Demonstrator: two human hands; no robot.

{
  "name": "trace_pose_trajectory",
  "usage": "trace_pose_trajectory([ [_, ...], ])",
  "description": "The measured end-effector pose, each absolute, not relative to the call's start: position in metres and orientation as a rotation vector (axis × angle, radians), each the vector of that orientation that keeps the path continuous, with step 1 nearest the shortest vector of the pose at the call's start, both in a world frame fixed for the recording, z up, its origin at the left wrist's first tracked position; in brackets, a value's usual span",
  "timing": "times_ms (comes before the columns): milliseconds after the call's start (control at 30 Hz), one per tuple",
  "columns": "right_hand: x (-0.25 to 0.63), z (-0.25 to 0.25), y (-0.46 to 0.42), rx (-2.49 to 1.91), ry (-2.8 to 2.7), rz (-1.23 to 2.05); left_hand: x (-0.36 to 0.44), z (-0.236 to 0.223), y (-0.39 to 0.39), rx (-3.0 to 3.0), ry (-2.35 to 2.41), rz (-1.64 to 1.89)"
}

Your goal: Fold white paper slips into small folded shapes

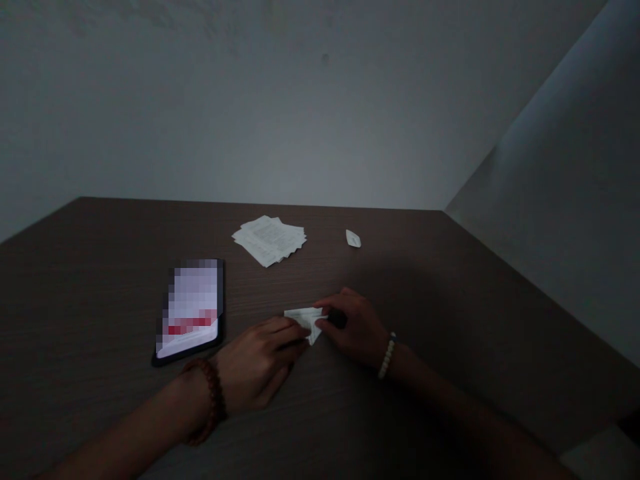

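Observation:
A small folded piece of white paper (306, 319) lies on the dark wooden table (450, 300) between my hands. My left hand (257, 363), with a brown bead bracelet on the wrist, pinches the paper's left side with curled fingers. My right hand (353, 327), wearing a white bead bracelet, presses and grips the paper's right side with closed fingers. Part of the paper is hidden under my fingers.
A phone (193, 310) with a lit screen lies to the left of my hands. A stack of white paper sheets (270, 239) sits farther back, and a small folded paper piece (353, 238) lies to its right. Walls border the table at the back and right.

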State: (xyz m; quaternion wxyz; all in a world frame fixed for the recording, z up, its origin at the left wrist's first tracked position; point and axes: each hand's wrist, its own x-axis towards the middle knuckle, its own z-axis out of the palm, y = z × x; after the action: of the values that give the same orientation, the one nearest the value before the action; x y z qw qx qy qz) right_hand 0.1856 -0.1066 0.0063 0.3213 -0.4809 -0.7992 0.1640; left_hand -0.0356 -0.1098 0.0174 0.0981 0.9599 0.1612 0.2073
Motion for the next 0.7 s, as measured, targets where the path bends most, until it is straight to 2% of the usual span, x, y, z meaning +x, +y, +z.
trace_pose_trajectory([
  [700, 0.1813, 0.0064, -0.1056, -1.282, -2.084, 0.431, -0.0326, 0.0237, -0.1095, 2.915, 0.512, 0.43],
])
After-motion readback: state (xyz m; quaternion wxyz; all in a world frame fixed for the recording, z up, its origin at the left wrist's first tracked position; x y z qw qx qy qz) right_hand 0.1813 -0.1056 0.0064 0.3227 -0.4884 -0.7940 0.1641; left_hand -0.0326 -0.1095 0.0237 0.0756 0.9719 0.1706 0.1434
